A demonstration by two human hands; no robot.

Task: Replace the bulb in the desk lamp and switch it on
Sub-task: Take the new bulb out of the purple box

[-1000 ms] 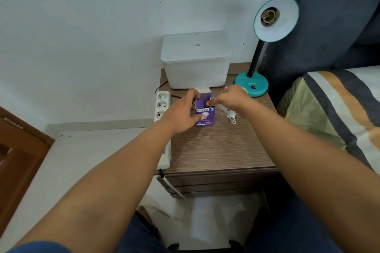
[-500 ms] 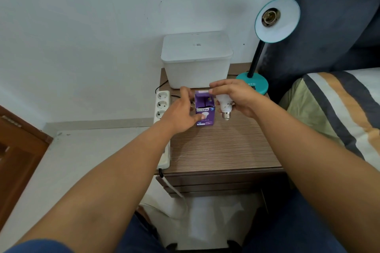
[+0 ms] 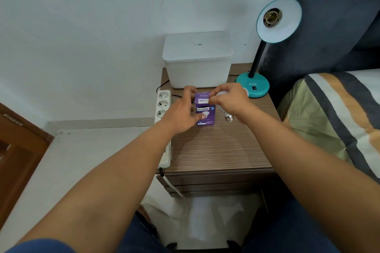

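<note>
A purple bulb box [image 3: 205, 114] stands on the wooden bedside table [image 3: 218, 148], its top flap folded open. My left hand [image 3: 182, 112] grips the box from its left side. My right hand [image 3: 229, 99] holds a white bulb [image 3: 225, 113] with its metal screw base pointing down, while the fingertips pinch the box's top flap. The teal desk lamp [image 3: 253, 86] stands at the table's back right. Its shade [image 3: 278, 20] faces me and shows a socket with no bulb in it.
A white lidded container [image 3: 198, 59] sits at the back of the table. A white power strip [image 3: 163, 107] runs along the table's left edge, its cable hanging down in front. A bed with a striped cover [image 3: 339, 113] is close on the right.
My right hand, still holding the bulb, lifted off the table and then came back to the box top, where its fingers now pinch the flap. My left hand stayed on the box.
</note>
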